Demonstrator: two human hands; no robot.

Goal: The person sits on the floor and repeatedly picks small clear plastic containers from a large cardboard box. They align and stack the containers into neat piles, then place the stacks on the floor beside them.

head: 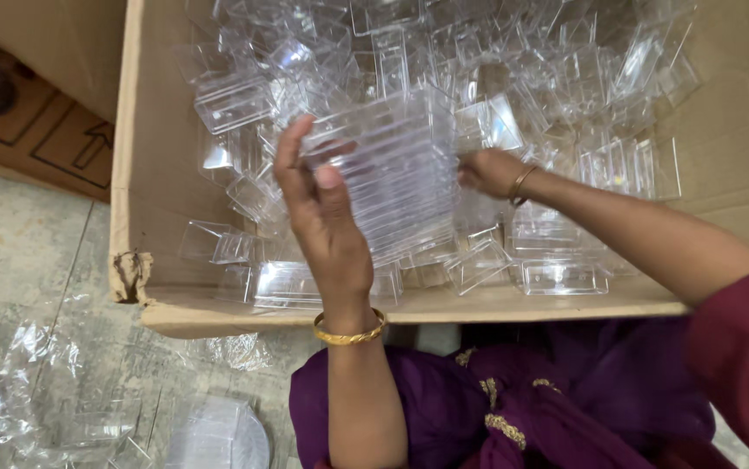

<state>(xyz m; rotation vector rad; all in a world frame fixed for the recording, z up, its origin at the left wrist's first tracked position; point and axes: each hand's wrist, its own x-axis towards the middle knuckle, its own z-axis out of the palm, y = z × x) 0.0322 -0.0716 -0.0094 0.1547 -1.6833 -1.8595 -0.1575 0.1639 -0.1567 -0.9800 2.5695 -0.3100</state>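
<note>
- The left hand [327,221] came up from 6 o'clock and was clamped on the near end of a stack of clear plastic trays [396,174], thumb on the front face and fingers [290,161] wrapped round the far side.
- The right hand [489,171] reached in from 3 o'clock and met the stack's other end; its fingers were hidden behind the plastic, so whether it gripped or only steadied could not be told.
- The stack sat mid-frame above the open cardboard box [144,217], its long axis running from 10 o'clock down to 4 o'clock, squarely between the 2 hands, the left one nearer and more fully on it.
- Loose clear trays [557,274] filled the box from 12 o'clock to 5 o'clock, tumbled at every angle.
- A gold bangle [348,333] ringed the left wrist, a thinner one [522,181] the right.
- At 9 o'clock, a second brown carton [53,139] bore a black arrow outline inside a square.
- Crumpled clear wrapping [62,408] lay on the concrete floor at 7 o'clock.
- Purple cloth with gold trim [522,399] sat at 6 o'clock.
</note>
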